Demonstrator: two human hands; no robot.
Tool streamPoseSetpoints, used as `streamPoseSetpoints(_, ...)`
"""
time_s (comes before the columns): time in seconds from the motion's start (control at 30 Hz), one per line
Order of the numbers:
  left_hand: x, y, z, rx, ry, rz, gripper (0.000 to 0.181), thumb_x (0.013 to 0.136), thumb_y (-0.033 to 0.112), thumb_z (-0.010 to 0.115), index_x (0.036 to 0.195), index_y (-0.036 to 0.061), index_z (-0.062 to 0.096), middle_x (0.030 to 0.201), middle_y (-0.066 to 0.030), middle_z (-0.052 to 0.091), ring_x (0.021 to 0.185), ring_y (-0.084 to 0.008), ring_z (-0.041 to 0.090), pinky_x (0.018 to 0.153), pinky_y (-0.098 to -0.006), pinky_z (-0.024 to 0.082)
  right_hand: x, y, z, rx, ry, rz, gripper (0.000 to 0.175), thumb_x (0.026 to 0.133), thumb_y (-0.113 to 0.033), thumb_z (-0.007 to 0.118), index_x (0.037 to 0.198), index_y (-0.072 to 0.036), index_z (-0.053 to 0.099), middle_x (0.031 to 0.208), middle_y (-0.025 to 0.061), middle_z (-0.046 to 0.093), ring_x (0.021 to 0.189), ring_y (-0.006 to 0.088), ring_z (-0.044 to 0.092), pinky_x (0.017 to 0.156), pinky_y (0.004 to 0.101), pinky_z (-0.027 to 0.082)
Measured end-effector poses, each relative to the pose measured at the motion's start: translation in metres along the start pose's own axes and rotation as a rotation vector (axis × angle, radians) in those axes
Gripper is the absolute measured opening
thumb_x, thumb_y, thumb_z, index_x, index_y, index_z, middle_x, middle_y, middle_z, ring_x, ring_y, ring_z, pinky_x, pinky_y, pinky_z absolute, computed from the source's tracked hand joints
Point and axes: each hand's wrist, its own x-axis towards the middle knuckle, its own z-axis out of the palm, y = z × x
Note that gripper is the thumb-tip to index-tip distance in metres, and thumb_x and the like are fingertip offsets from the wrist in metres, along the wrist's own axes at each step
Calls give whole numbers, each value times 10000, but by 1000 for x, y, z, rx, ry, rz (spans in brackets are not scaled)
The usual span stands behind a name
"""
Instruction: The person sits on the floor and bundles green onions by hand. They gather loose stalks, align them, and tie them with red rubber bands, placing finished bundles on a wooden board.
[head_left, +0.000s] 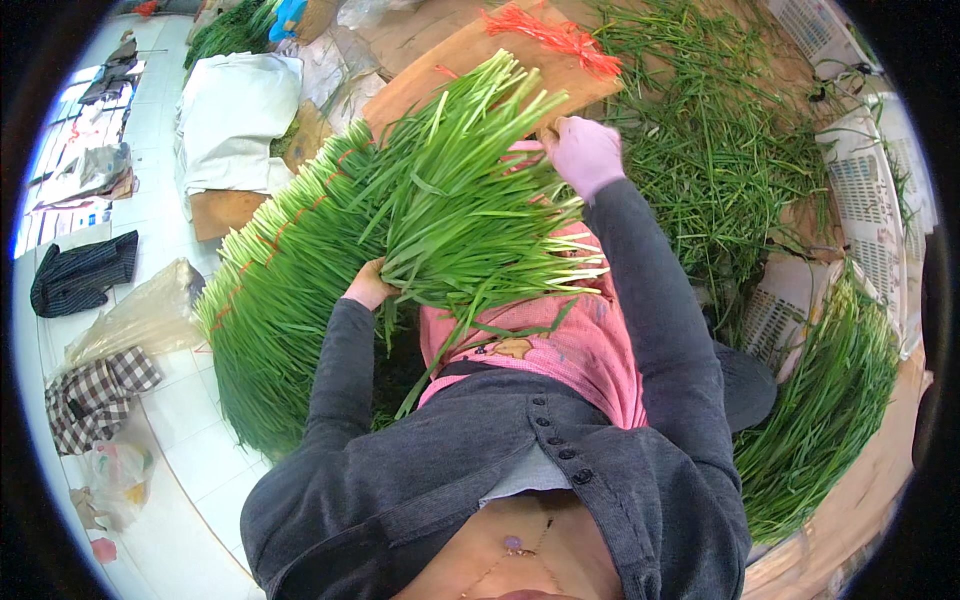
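Observation:
My left hand (371, 285) grips the leafy end of a loose bunch of garlic chives (465, 217) in front of me. Its leaves fan out, with pale stem ends to the upper right and right. By those stem ends is my right hand (589, 154), its fingers curled beside the wooden board (427, 90); whether they pinch anything is hidden. Under the bunch, a pink patterned apron (525, 337) covers my lap. To the left, tied chive bundles (292, 300) stand packed in a curved row, bound with red ties, pale ends up and outward.
Red plastic ties (551, 37) lie on the board's far end. Loose chive leaves (705, 150) cover the ground at right, beside white plastic crates (862, 180). More chives (825, 405) lie at lower right. White cloth (236, 120) and a plastic sheet (150, 307) sit at left.

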Motion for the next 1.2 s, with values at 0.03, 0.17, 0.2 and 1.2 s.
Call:
streamPoseSetpoints(0.03,-3,4,-2,-62,-32,20,499,692,-86,762,1165,4,631,1120,-58,703,1013,-143,643,950,-325,507,17,-7,11,117,-12,64,231,864,-226,648,1002,-49,703,859,149,719,792,313,695,823,434,538)
streamPoseSetpoints(0.17,-8,4,-8,15,-64,58,539,688,-17,799,1197,15,624,1095,-58,710,1000,-149,647,927,-324,509,59,10,40,1162,-224,240,208,889,-158,590,977,-23,721,912,132,728,852,208,709,814,363,557)
streamPoseSetpoints(0.2,-8,2,-9,-52,-70,48,561,678,10,809,1207,16,623,1075,-72,714,982,-159,650,917,-321,506,62,17,48,1091,-186,172,206,880,-145,591,977,-18,721,914,131,728,843,198,706,797,353,556)
streamPoseSetpoints(1.2,-18,30,-32,220,-125,200,434,773,109,764,1172,0,635,1041,-149,717,960,-197,673,885,-319,502,33,27,-13,1217,-450,282,458,836,-298,758,1181,-12,665,1067,69,696,1003,189,645,817,427,543)
